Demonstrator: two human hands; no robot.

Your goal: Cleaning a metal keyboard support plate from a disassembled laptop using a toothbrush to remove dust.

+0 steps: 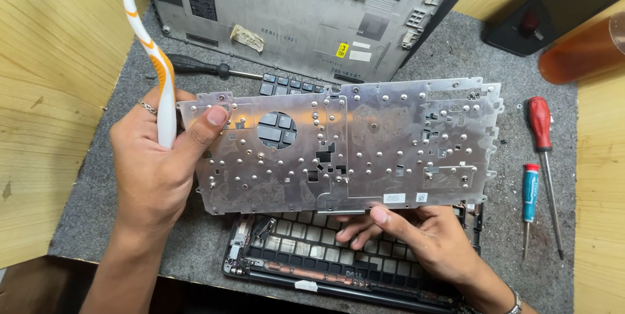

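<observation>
A thin silver metal keyboard backing plate point(390, 138), studded with rivets and cut-outs, is held up flat above the desk. My left hand point(159, 164) pinches its left edge with the thumb on top, and the same hand also holds a white and orange toothbrush point(156, 60) upright. From below, my right hand point(416, 232) supports the plate's lower edge with its thumb on the rim. Beneath the plate lies a dark laptop palmrest frame point(293, 258) with rows of key openings. Black keys point(277, 128) show through the plate's round hole.
A grey laptop bottom cover point(293, 14) leans at the back. A black screwdriver point(202, 66) lies behind the plate. A red-handled screwdriver point(543, 157) and a teal one point(529, 200) lie at the right on the grey mat point(508, 223). An amber bottle point(579, 53) is far right.
</observation>
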